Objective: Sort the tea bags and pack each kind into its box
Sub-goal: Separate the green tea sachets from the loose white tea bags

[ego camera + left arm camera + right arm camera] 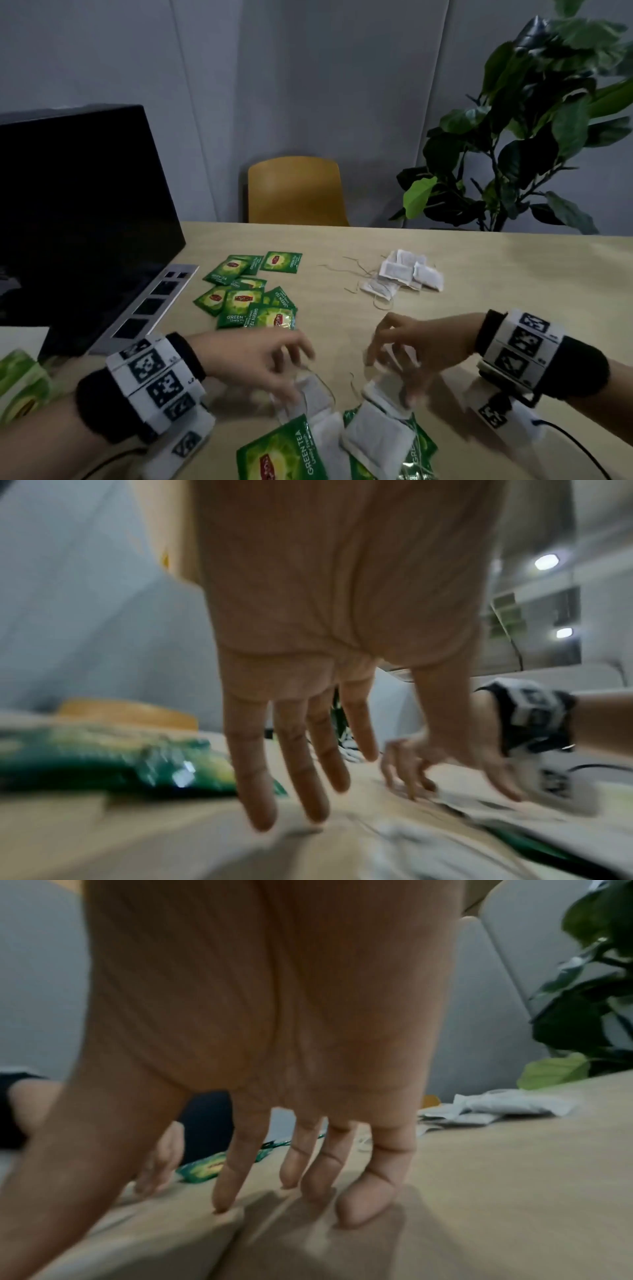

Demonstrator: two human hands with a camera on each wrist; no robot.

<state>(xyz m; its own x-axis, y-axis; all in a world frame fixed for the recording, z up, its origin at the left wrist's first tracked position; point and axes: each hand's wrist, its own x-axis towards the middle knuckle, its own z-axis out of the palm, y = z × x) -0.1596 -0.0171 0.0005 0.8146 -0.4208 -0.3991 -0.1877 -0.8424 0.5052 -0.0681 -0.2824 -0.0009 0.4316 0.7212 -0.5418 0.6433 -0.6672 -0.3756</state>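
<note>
A mixed heap lies at the table's near edge: a green tea sachet and white paper tea bags. My left hand hovers with straight, spread fingers just above a loose white tea bag and holds nothing. My right hand reaches down over the heap's white bags, blurred; its fingertips touch the tabletop and nothing is between them. Sorted green sachets lie at centre left, sorted white bags with loose strings at centre right. A green tea box is at the far left edge.
An open laptop fills the left side of the wooden table. Behind the far edge stand a yellow chair and a leafy plant. Cables run from both wrist cameras near the table's front.
</note>
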